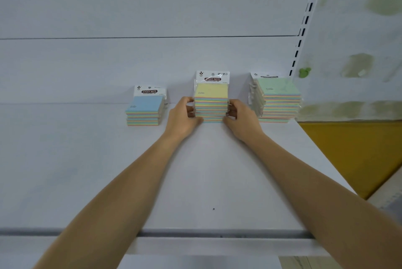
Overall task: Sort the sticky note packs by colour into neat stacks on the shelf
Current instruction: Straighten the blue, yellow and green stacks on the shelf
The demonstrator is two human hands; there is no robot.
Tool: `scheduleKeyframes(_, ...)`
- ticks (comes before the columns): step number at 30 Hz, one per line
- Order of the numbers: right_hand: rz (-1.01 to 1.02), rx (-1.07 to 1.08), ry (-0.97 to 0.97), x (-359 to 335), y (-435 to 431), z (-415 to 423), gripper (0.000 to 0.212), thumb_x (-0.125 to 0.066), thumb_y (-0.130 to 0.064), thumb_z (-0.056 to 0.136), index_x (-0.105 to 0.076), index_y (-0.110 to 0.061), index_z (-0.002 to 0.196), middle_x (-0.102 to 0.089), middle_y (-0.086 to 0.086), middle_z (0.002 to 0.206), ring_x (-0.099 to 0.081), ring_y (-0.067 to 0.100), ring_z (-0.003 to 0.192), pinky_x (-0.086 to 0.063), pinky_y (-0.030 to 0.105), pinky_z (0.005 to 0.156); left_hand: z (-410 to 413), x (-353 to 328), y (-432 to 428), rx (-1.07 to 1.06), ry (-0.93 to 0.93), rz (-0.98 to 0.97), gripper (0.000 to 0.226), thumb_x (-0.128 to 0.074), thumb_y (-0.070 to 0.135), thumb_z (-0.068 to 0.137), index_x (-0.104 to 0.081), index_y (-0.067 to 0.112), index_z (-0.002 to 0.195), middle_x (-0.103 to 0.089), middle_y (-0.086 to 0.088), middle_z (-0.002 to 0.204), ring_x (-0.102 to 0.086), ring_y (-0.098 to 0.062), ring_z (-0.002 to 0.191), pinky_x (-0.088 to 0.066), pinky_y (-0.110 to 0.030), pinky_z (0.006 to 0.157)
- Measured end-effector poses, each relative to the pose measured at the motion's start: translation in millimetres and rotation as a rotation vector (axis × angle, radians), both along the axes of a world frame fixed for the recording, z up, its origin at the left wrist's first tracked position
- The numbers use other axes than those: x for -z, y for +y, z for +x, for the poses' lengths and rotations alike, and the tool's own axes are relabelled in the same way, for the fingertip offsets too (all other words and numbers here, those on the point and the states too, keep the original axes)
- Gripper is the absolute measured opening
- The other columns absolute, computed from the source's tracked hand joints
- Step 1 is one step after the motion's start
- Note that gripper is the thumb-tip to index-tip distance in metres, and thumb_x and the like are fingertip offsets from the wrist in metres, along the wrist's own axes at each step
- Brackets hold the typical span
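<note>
**Asker:** What are you standing at?

**Me:** A white shelf (87, 170). Its back panel (130, 62) rises behind it, and a slotted upright (304, 25) runs up at the right end. My left forearm (121, 181) and right forearm (304, 177) stretch out over the shelf and draw closer together towards the back.

**Asker:** And the packs?

**Me:** They're in three stacks in a row near the back panel, apart from one another. The green-topped stack (278, 99) on the right is the tallest. The yellow-topped stack (211, 97) is in the middle, and the blue-topped stack (144, 110) on the left is the lowest.

**Asker:** Where are your hands?

**Me:** Both are on the middle one. My left hand (182, 118) clasps the left side of the yellow-topped stack and my right hand (241, 120) clasps its right side. My palms face each other, my wrists are low over the shelf, and my fingers curl round the edges. The stack is clamped between them, and its base looks to be down on the shelf.

**Asker:** Anything smaller?

**Me:** There's a black speck (213, 209) on the shelf between my forearms, towards the front edge.
</note>
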State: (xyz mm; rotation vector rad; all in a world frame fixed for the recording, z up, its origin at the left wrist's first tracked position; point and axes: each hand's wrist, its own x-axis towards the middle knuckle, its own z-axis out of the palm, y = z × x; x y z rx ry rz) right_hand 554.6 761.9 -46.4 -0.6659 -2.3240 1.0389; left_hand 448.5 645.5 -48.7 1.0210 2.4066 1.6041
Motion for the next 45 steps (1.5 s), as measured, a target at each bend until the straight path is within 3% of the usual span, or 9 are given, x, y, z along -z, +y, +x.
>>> scheduleKeyframes(2, -0.008, 0.004, 0.012, 0.0, 0.2, -0.9, 0.038, -0.052, -0.004, 0.084, -0.052, -0.008, 0.122, -0.064, 0.007, 0.12, -0.061, 0.022, 0.11, -0.043, 0.027, 0.094, -1.3, 0.0, -0.9, 0.0, -0.024, 0.003, 0.051, -0.069, 0.002, 0.075, -0.05, 0.007, 0.122, -0.064, -0.012, 0.111, -0.058, -0.016, 0.086, -0.046, -0.016, 0.075)
scheduleKeyframes(6, -0.022, 0.002, 0.024, -1.4, 1.8, -0.8, 0.031, -0.049, -0.005, 0.088, -0.057, -0.008, 0.118, -0.066, 0.007, 0.117, -0.061, 0.02, 0.109, -0.041, 0.023, 0.09, -3.2, 1.0, -1.4, -0.022, -0.005, 0.019, 0.044, -0.067, 0.004, 0.079, -0.052, 0.003, 0.12, -0.063, -0.016, 0.117, -0.057, -0.014, 0.088, -0.04, 0.003, 0.061)
scheduleKeyframes(13, 0.052, -0.008, 0.009, -0.4, 4.0, 1.7, 0.024, -0.046, -0.007, 0.091, -0.063, -0.003, 0.107, -0.066, 0.006, 0.094, -0.056, 0.016, 0.088, -0.028, 0.019, 0.061, -2.0, 1.4, 0.1, -0.066, 0.062, 0.006, 0.035, -0.067, 0.002, 0.079, -0.058, -0.001, 0.113, -0.067, -0.018, 0.111, -0.058, -0.016, 0.082, -0.038, 0.005, 0.057)
scheduleKeyframes(17, 0.073, 0.008, 0.026, -0.5, 2.3, -0.2, 0.022, -0.046, -0.011, 0.091, -0.062, 0.0, 0.101, -0.065, 0.011, 0.094, -0.057, 0.014, 0.079, -0.028, 0.02, 0.057, -1.4, 0.5, 0.2, -0.077, 0.095, -0.004, 0.035, -0.068, 0.008, 0.08, -0.06, 0.001, 0.113, -0.066, -0.014, 0.113, -0.058, -0.014, 0.089, -0.038, -0.004, 0.062)
scheduleKeyframes(21, 0.015, 0.017, 0.046, -1.6, 3.7, -0.1, 0.02, -0.045, -0.019, 0.094, -0.06, -0.013, 0.082, -0.046, -0.011, 0.058, -0.046, -0.001, 0.049, -0.031, 0.009, 0.052, -2.6, -0.5, 0.6, -0.087, 0.099, 0.02, 0.034, -0.068, 0.02, 0.081, -0.064, 0.002, 0.109, -0.068, -0.009, 0.11, -0.06, -0.011, 0.096, -0.04, -0.01, 0.065)
scheduleKeyframes(27, -0.045, 0.011, 0.06, -3.3, 4.0, 0.8, 0.027, -0.044, -0.023, 0.095, -0.054, -0.021, 0.069, -0.039, -0.006, 0.054, -0.033, 0.006, 0.052, -0.031, 0.019, 0.053, -3.0, -2.0, 0.3, -0.079, 0.08, 0.027, 0.032, -0.066, 0.019, 0.083, -0.064, 0.004, 0.11, -0.068, -0.008, 0.105, -0.066, -0.023, 0.089, -0.048, -0.017, 0.075)
scheduleKeyframes(35, -0.152, 0.071, 0.068, -4.0, 5.8, 0.2, 0.045, -0.038, -0.03, 0.096, -0.064, 0.007, 0.093, -0.069, 0.022, 0.104, -0.057, 0.024, 0.078, -0.032, 0.02, 0.054, -1.4, -1.6, -0.1, -0.078, 0.128, 0.018, 0.028, -0.059, 0.024, 0.088, -0.062, 0.011, 0.112, -0.069, -0.011, 0.106, -0.061, -0.019, 0.074, -0.045, -0.022, 0.069)
scheduleKeyframes(41, -0.043, 0.032, 0.147, -3.2, 0.9, -3.0, 0.027, -0.044, -0.02, 0.093, -0.062, -0.017, 0.113, -0.066, 0.004, 0.113, -0.059, 0.01, 0.087, -0.036, 0.017, 0.07, 4.3, -5.9, 2.3, -0.118, 0.159, 0.099, 0.036, -0.06, 0.019, 0.087, -0.057, 0.008, 0.121, -0.065, -0.008, 0.116, -0.06, -0.013, 0.09, -0.035, 0.006, 0.062)
scheduleKeyframes(45, 0.019, 0.033, 0.13, -1.1, 2.9, -3.5, 0.028, -0.045, -0.017, 0.093, -0.061, -0.017, 0.117, -0.063, 0.007, 0.115, -0.054, 0.009, 0.087, -0.031, 0.011, 0.064, 1.9, -5.6, 4.6, -0.078, 0.209, 0.104, 0.033, -0.06, 0.011, 0.087, -0.059, 0.006, 0.119, -0.065, -0.015, 0.114, -0.062, -0.019, 0.091, -0.038, 0.001, 0.067)
